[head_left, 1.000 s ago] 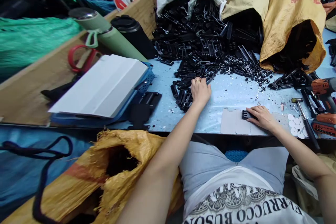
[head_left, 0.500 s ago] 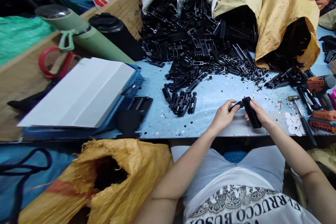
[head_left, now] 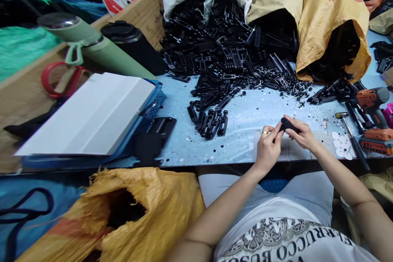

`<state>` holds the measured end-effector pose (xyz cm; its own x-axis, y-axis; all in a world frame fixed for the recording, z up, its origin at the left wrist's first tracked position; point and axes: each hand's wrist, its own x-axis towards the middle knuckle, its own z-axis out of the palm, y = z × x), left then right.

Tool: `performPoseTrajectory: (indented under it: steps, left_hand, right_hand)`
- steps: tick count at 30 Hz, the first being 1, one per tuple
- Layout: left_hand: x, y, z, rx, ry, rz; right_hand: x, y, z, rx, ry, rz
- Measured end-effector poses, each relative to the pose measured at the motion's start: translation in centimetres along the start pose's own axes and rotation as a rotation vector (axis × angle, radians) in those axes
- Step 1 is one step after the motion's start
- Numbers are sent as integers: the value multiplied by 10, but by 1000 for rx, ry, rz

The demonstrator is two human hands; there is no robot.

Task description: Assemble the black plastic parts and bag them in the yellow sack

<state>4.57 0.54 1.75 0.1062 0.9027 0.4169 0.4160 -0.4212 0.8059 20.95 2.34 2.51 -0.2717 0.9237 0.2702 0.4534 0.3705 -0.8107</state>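
Both hands meet over the front edge of the blue work surface, around a black elongated part [head_left: 289, 125]. My right hand [head_left: 302, 133] grips it from the right, fingers wrapped round its body. From the left, my left hand [head_left: 270, 142], a ring on one finger, pinches at the part's left end; the small black piece it held before is hidden by the fingers or against the larger part. Left of the hands lies a group of small black link-like pieces [head_left: 211, 123]. Behind them spreads a heap of black parts [head_left: 215, 49] with loose pins [head_left: 288, 80].
At right are a hammer [head_left: 353, 141], white discs [head_left: 341, 145] and an orange cordless drill [head_left: 376, 118]. Sacks of parts, including a yellow sack [head_left: 334, 20], line the back. On the left stand a green flask [head_left: 119, 55], a black cup [head_left: 138, 45] and white card [head_left: 89, 114].
My left hand has moved right, bringing its small black piece up to the larger part. My right hand has turned that part from upright to a flatter, more foreshortened angle.
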Motion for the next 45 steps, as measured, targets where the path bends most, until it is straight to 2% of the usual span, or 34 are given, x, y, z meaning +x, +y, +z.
performPoseTrajectory:
  steps: [4,8,12,17,20,22,25,28,30,33,35,38,40,41,42,44,45]
  left_hand:
    - [-1,8,12,-32,190,-5]
    - [2,11,12,-53,159,69]
    - [2,17,13,-65,280,78]
    - [4,22,11,-81,340,124]
    - [9,19,3,-102,313,153]
    - [13,17,-3,-128,248,167]
    - [20,14,-12,-150,132,196]
    - [28,14,-22,-157,112,232]
    - [33,13,-26,-170,54,285]
    - [33,8,-24,-161,-39,312]
    - [25,1,-15,-113,-2,221]
    - [5,-13,-3,70,50,-7]
    - [-3,-20,-2,283,-34,-86]
    - [-3,-23,-3,389,-132,-57]
    - [-2,-25,-5,475,-257,20]
    - [7,-24,-9,569,-539,248]
    - [12,-23,-10,588,-663,354]
  right_hand:
    - [-5,-8,16,28,114,73]
    - [-9,-16,24,19,167,37]
    - [-11,-24,30,-36,281,-49]
    - [-7,-33,34,-48,335,-165]
    - [-5,-36,32,-24,321,-200]
    - [-5,-36,32,-18,323,-190]
    - [-6,-35,37,-19,388,-183]
    - [-9,-32,46,-42,448,-138]
    - [-12,-28,52,-42,452,-102]
    - [-18,-21,60,-30,442,-67]
    - [-20,-15,61,-57,382,-27]
    - [-13,0,40,-230,73,23]
    - [2,15,7,-460,-98,62]
    - [13,25,-15,-601,-107,96]
    - [26,34,-38,-746,-51,142]
    - [54,54,-84,-1045,47,221]
    - [69,63,-103,-1172,19,249]
